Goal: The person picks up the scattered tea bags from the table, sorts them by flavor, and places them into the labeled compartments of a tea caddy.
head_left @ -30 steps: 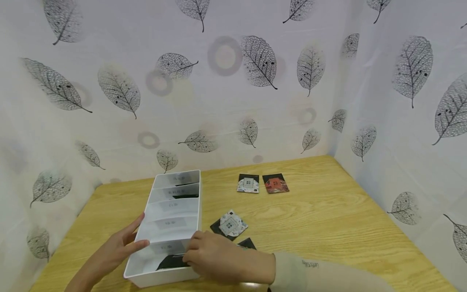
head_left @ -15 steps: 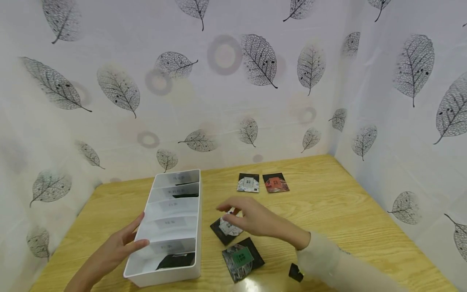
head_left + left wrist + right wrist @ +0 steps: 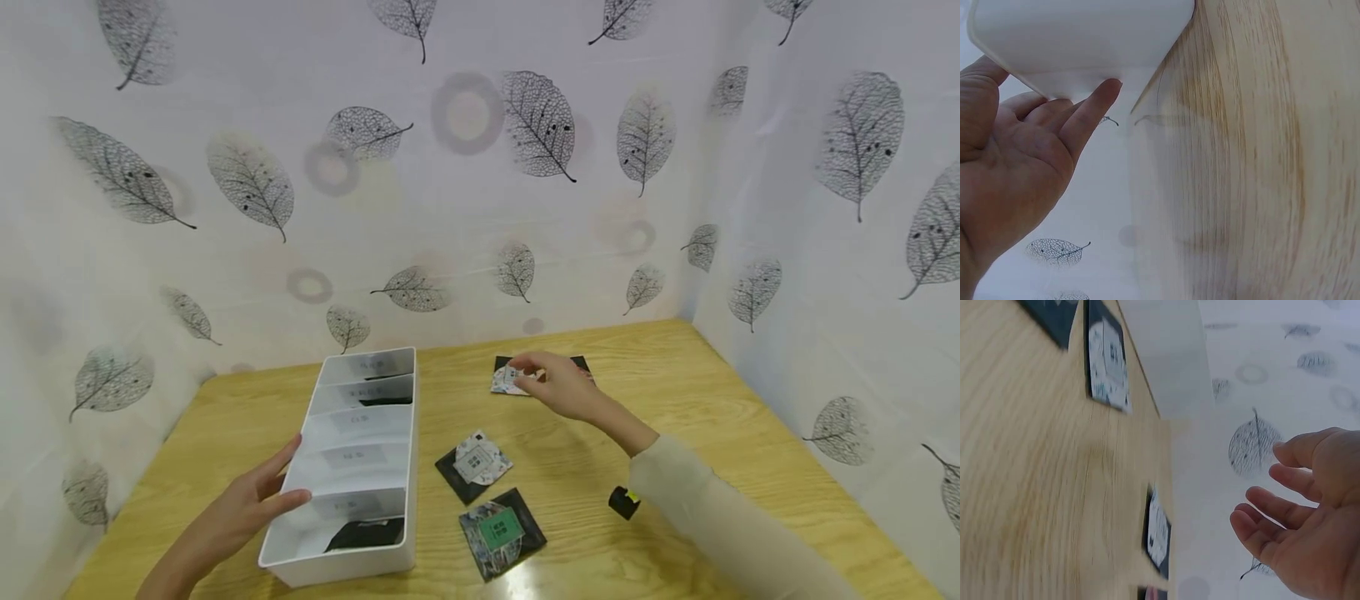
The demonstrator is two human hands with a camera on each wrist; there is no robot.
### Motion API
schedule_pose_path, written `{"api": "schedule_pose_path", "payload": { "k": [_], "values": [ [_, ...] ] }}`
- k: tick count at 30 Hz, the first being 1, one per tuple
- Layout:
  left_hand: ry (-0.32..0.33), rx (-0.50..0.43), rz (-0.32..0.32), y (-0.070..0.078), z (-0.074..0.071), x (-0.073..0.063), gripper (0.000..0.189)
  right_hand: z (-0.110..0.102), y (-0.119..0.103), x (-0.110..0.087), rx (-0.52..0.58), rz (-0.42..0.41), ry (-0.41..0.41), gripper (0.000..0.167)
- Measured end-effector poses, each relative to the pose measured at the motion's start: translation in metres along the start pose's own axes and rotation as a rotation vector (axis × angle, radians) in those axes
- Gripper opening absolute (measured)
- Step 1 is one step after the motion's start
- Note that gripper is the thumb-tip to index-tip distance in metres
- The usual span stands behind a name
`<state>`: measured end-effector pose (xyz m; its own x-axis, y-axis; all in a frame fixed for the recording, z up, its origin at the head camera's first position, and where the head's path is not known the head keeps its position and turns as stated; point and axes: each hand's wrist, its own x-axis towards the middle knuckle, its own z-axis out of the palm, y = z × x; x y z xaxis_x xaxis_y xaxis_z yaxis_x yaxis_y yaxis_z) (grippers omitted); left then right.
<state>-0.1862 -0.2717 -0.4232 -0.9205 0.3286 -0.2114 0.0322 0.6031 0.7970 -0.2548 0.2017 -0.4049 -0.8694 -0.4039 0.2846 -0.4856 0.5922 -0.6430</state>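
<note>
My left hand (image 3: 236,508) rests against the left wall of a long white divided box (image 3: 411,475), thumb and fingers extended. In the left wrist view, the fingers (image 3: 1094,112) lie straight along the box's outer side. My right hand (image 3: 558,387) hovers over the back of the table with loosely bent fingers and nothing in them. Just below it lies a flat square packet with a white label (image 3: 502,379); the hand partly covers it. A red-labelled packet (image 3: 583,364) beside it is mostly hidden behind the hand.
Right of the box lie a grey-and-white packet (image 3: 474,467) and a green-labelled packet (image 3: 501,533). Black packets (image 3: 367,533) sit in the box's front and rear compartments. Labelled dividers (image 3: 360,456) split it. A leaf-print curtain (image 3: 465,208) closes off the back.
My right hand has left the box's front compartment, passed over the grey-and-white packet, and moved back to the rear packets. The left hand has stayed at the box.
</note>
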Motion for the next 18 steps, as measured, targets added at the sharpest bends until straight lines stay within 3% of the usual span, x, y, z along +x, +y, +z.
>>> {"api": "schedule_pose_path", "payload": {
  "k": [10, 18],
  "values": [
    [0.009, -0.015, 0.012, 0.000, 0.000, 0.000, 0.089, -0.015, 0.053, 0.010, -0.026, 0.209, 0.009, 0.042],
    [0.006, -0.020, 0.036, -0.003, 0.001, -0.001, 0.087, -0.024, 0.088, 0.005, -0.145, 0.248, -0.009, 0.046]
  ]
}}
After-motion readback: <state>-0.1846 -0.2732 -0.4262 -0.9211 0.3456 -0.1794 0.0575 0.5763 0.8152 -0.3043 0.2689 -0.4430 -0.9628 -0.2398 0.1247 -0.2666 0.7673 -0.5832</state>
